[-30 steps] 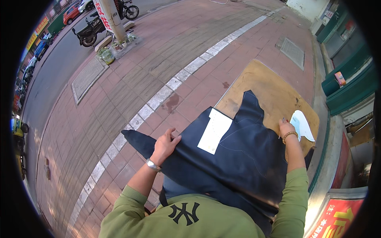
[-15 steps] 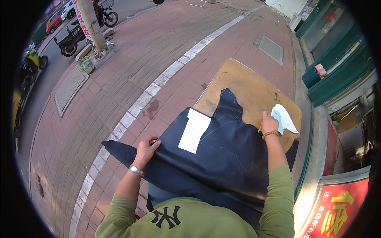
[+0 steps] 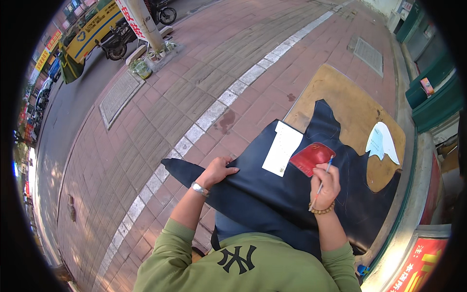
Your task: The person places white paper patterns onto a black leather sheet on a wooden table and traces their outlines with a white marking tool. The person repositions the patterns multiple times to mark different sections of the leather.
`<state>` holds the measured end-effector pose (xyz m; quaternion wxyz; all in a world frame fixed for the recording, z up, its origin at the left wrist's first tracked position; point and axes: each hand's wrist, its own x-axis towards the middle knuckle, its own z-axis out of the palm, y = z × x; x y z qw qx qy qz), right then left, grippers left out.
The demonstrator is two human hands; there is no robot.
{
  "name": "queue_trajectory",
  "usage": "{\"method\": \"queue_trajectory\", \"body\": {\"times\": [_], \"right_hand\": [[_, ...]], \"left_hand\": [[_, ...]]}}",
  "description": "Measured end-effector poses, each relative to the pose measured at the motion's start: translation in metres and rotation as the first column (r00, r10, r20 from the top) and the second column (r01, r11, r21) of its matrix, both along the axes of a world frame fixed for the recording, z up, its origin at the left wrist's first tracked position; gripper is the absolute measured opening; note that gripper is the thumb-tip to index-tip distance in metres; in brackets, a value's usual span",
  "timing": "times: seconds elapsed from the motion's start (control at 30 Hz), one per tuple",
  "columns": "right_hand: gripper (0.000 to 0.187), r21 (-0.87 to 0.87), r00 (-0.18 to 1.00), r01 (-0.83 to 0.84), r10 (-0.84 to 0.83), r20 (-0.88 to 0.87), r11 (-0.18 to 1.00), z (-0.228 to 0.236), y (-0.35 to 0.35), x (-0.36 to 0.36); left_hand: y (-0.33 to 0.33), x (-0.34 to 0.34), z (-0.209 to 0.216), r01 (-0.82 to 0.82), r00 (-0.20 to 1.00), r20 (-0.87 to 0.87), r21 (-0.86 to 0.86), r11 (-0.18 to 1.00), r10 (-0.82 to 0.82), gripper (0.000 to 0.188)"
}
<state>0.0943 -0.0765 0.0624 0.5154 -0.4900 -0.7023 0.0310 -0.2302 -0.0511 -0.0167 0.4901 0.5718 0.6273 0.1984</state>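
Observation:
A large black leather sheet (image 3: 262,190) with thin pale outlines lies over a brown board (image 3: 360,97), its near part hanging toward my body. My left hand (image 3: 218,172) is closed on the sheet's left edge, thumb on top. My right hand (image 3: 325,186) holds a slim pen (image 3: 330,163) slanting between the fingers. Its fingertips also pinch the near right corner of a glossy red flat card or cover (image 3: 311,156) above the leather. Left of the red piece, a white paper pattern (image 3: 282,149) lies on the leather.
Curved white and pale-blue paper pieces (image 3: 382,142) lie on the board's right side. A green door frame and wall stand close on the right, with a red sign (image 3: 413,265) near the lower corner. Paving surrounds the board; a pole (image 3: 146,24) and parked motorbike (image 3: 116,44) stand beyond.
My right hand has moved from beside the curved paper pieces toward me over the leather, and a red piece now shows at its fingertips. My left hand stays on the edge. The view has shifted left.

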Motion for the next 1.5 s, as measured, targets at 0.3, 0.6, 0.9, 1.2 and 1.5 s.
{"method": "queue_trajectory", "body": {"times": [0.3, 0.6, 0.9, 1.2, 1.5], "right_hand": [[0.02, -0.233, 0.892, -0.448, 0.414, -0.181, 0.863, -0.057, -0.016, -0.111], [0.022, -0.436, 0.93, -0.365, 0.299, -0.213, 0.823, -0.079, -0.008, -0.127], [0.023, -0.519, 0.938, -0.346, 0.265, -0.225, 0.781, -0.072, -0.016, -0.126], [0.017, -0.525, 0.915, -0.391, 0.256, -0.312, 0.756, -0.07, -0.016, -0.124], [0.013, -0.44, 0.905, -0.407, 0.289, -0.311, 0.8, -0.066, -0.013, -0.123]], "left_hand": [[-0.006, -0.005, -0.015, -0.126, 0.946, 0.281, -0.149, 0.981, 0.164, 0.013], [0.007, -0.003, -0.008, -0.106, 0.839, 0.495, -0.257, 0.961, 0.225, 0.017], [0.016, 0.017, 0.005, -0.041, 0.996, 0.086, 0.068, 0.997, 0.035, 0.043], [0.028, 0.021, -0.014, -0.039, 0.999, 0.001, 0.133, 0.99, 0.039, 0.035], [0.05, 0.032, -0.016, -0.077, 0.996, -0.027, 0.172, 0.982, 0.083, 0.026]]}}
